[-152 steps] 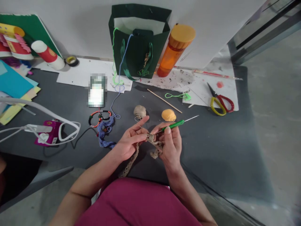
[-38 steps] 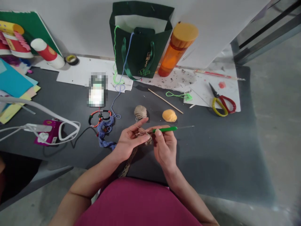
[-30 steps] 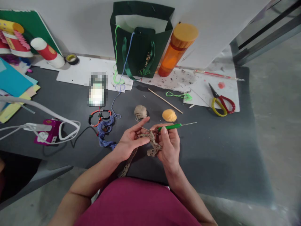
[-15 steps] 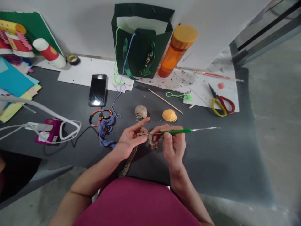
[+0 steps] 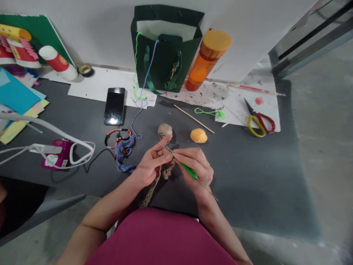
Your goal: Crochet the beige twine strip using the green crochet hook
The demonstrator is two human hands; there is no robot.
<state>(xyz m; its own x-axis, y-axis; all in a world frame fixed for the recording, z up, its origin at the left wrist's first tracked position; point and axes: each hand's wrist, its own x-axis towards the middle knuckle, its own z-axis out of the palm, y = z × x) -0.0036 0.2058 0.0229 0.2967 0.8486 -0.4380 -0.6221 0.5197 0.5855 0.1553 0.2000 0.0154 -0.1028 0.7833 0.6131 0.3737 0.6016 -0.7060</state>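
Observation:
My left hand (image 5: 151, 164) pinches a strip of beige crochet work (image 5: 151, 189) between thumb and fingers, its index finger stretched out with yarn running over it. The lacy strip hangs below the hand toward my body. Closed around a crochet hook with a green handle (image 5: 189, 170), my right hand (image 5: 197, 168) has its fingertips against the work by the left thumb. The hook's bare rear shaft points down toward my right wrist. Just beyond the left fingertips lies a ball of beige yarn (image 5: 164, 130). A yellow yarn ball (image 5: 199, 135) sits farther right.
A phone (image 5: 114, 106), beaded bracelets (image 5: 110, 139) and blue crochet work (image 5: 121, 158) lie to the left. Behind stand a dark green paper bag (image 5: 162, 70) and an orange bottle (image 5: 206, 60). Scissors (image 5: 260, 123) rest at right, a thin stick (image 5: 193, 118) in the middle. White cables (image 5: 55, 127) cross the left.
The crochet hook has swung from pointing right to slanting down toward my right wrist. My right hand has turned and shifted slightly left; the left index finger has bent inward a little.

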